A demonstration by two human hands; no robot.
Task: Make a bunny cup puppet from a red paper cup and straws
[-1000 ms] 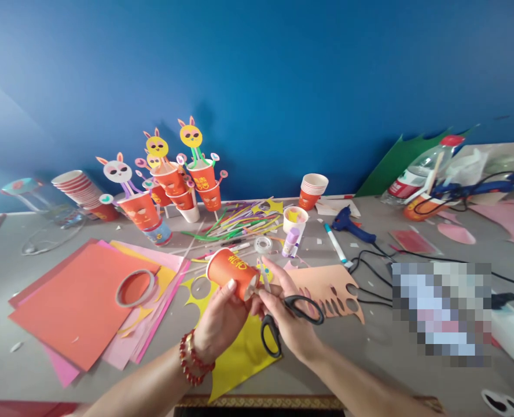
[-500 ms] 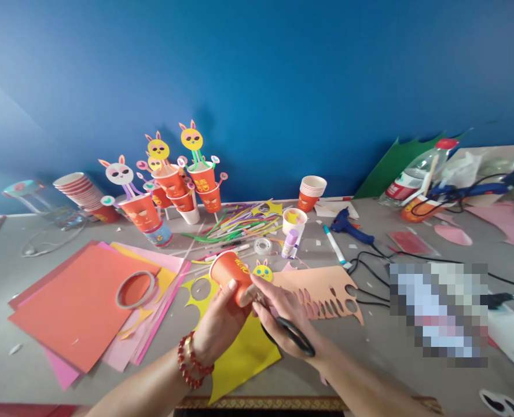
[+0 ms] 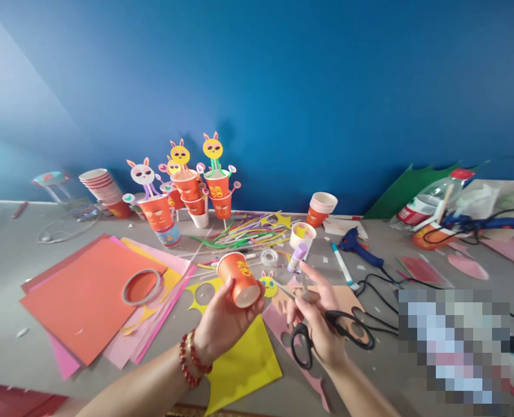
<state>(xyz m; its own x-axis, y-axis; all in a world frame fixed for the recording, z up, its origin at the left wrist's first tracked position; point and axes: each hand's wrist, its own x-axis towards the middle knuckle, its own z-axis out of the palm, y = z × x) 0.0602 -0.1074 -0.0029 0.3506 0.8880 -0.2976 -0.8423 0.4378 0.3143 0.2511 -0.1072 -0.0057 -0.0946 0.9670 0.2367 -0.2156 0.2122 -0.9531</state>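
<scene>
An orange paper cup point(image 3: 233, 272) with yellow lettering lies tilted in my left hand point(image 3: 222, 324), its pale base turned toward me. My right hand point(image 3: 320, 318) is closed around a pair of scissors point(image 3: 333, 321) with black handles. The scissors' blades are spread apart and point left toward the cup, without touching it. Just beyond the cup, a yellow bunny face point(image 3: 267, 285) with pink ears lies on the table. Yellow paper point(image 3: 239, 353) with round cut-outs is under my left hand, and pink and peach cut paper is under my right.
Bunny figures in cups point(image 3: 155, 211) stand at the back left, near a cup stack point(image 3: 103, 185). Coloured paper sheets point(image 3: 92, 301) carry a tape roll point(image 3: 140, 286). Behind the cup are pipe cleaners point(image 3: 239, 234) and a glue stick point(image 3: 297, 258). A corded blue glue gun point(image 3: 361, 249) lies at right.
The scissors have come away from the cup's base, and my right hand has moved right, spreading the blades. My left hand has turned the cup so its base shows more. The view has shifted slightly.
</scene>
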